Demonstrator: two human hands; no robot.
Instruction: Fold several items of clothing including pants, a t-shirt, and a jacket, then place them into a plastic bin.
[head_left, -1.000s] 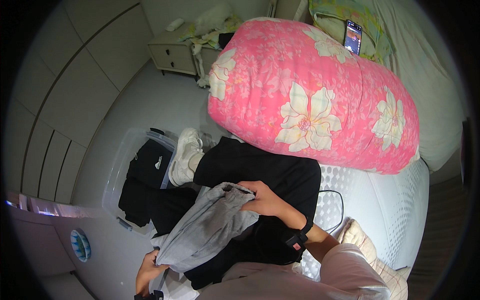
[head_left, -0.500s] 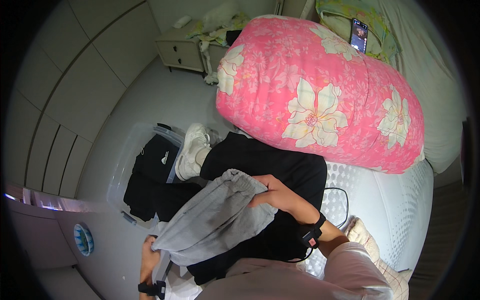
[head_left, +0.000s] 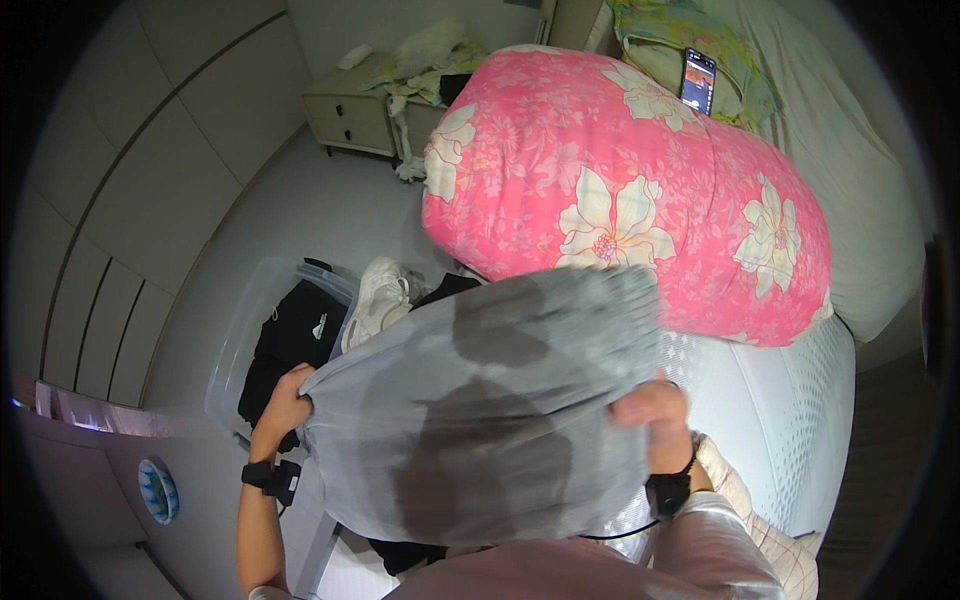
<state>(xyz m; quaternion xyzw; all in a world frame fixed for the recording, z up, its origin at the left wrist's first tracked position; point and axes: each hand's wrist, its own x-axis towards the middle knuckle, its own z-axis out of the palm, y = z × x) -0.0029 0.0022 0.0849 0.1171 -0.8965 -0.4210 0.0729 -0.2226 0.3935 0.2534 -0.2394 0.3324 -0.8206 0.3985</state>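
Note:
I hold a grey garment spread out wide in front of me, blurred at its far edge, with darker patches showing on the cloth. My left hand grips its left edge. My right hand grips its right edge, above a dark wristband. The cloth hides most of the black clothing that lies on the bed edge below it; a bit of black shows under its lower rim.
A rolled pink floral quilt lies on the white mattress. A phone rests near the pillow. A clear plastic bin with black clothes and a white sneaker stands on the floor. A nightstand stands at the back.
The grey garment was bunched low between my hands; both hands have lifted it and pulled apart, so it now hangs spread wide and covers the black clothing.

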